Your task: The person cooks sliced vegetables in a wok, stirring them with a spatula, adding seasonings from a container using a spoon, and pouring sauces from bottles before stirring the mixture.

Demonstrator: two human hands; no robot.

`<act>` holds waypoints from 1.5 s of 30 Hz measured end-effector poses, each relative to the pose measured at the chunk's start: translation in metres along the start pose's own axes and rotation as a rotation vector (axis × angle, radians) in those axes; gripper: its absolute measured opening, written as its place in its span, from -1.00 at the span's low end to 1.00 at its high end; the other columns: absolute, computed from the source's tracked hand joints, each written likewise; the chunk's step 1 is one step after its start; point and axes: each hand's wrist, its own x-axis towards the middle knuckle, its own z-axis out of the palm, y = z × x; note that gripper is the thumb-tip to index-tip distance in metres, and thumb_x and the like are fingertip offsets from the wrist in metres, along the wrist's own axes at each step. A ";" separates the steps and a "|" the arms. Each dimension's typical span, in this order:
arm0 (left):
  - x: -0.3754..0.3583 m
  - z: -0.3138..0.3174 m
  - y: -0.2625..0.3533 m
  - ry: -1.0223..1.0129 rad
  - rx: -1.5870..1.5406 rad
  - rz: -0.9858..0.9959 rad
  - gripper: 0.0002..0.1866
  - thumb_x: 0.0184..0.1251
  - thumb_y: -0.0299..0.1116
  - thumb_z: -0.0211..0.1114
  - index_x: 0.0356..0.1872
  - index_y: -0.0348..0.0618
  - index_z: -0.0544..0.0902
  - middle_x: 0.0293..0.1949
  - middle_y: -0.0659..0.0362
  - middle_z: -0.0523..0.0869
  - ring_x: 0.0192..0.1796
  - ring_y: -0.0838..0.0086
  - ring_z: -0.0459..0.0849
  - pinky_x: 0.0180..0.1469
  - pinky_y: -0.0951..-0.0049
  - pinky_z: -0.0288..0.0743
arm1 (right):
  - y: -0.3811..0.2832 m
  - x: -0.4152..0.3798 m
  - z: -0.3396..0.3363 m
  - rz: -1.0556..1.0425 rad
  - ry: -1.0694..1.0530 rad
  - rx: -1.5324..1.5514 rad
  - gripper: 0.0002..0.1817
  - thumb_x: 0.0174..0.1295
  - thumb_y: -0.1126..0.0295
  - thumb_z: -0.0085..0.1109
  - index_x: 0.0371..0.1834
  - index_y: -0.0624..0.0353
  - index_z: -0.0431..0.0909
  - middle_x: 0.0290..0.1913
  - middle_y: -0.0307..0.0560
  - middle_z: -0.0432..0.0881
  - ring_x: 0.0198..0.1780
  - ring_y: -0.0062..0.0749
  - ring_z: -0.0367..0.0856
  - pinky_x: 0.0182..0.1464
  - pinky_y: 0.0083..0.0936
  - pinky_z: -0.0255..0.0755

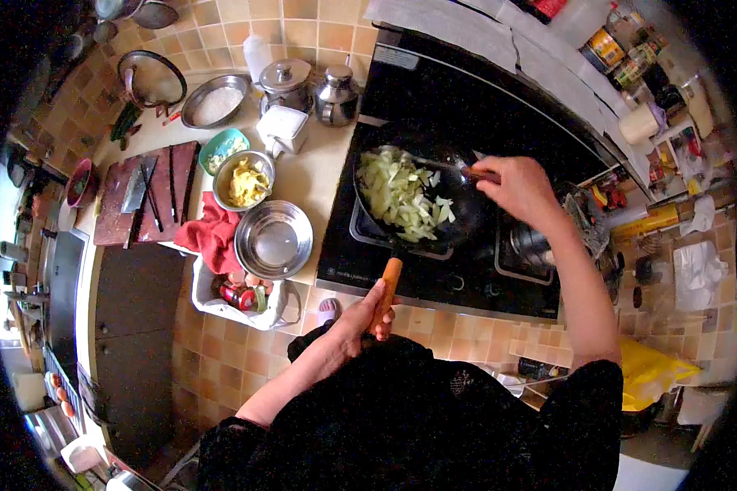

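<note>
A dark wok (465,214) sits on the left burner of the black gas stove (348,266), with chopped pale green vegetable pieces (403,195) heaped in its left half. My left hand (367,315) is closed round the wok's orange wooden handle (391,277), at the stove's front edge. Over the wok's right side, my right hand (520,190) grips the brown handle (487,175) of a metal spatula. The spatula's shaft reaches left into the wok, and its blade cannot be made out clearly among the pieces.
Left of the stove are an empty steel bowl (274,240), a bowl of yellow food (248,181), a red cloth (211,235) and a cutting board (115,204) with a cleaver (138,186). A pot (532,243) stands on the right burner. Steel canisters (336,96) stand behind.
</note>
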 end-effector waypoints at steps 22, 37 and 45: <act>0.001 0.001 0.002 -0.008 -0.008 -0.044 -0.33 0.51 0.33 -0.07 0.02 -0.18 0.49 -0.57 0.33 0.39 -0.65 0.62 0.30 -0.58 0.57 0.25 | -0.033 -0.113 -0.013 0.036 -0.061 -0.409 -0.70 0.17 0.41 0.24 0.00 0.02 0.63 -0.29 -0.02 0.65 -0.30 -0.05 0.70 -0.28 -0.13 0.57; 0.001 0.000 0.001 -0.019 0.010 -0.023 -0.34 0.52 0.32 -0.08 0.03 -0.18 0.49 -0.57 0.34 0.41 -0.65 0.61 0.30 -0.56 0.56 0.26 | 0.033 -0.100 0.106 0.510 -0.031 0.635 -0.68 0.38 0.24 0.25 0.05 0.21 0.57 -0.36 -0.10 0.68 -0.37 -0.37 0.61 -0.32 -0.38 0.44; 0.000 0.001 0.002 -0.036 -0.004 -0.019 -0.33 0.51 0.33 -0.08 0.03 -0.19 0.48 -0.56 0.35 0.41 -0.64 0.63 0.30 -0.57 0.59 0.25 | -0.017 -0.141 0.047 0.425 0.018 0.435 -0.63 0.32 0.22 0.30 0.12 0.12 0.58 -0.21 0.10 0.74 -0.30 -0.13 0.73 -0.21 -0.30 0.55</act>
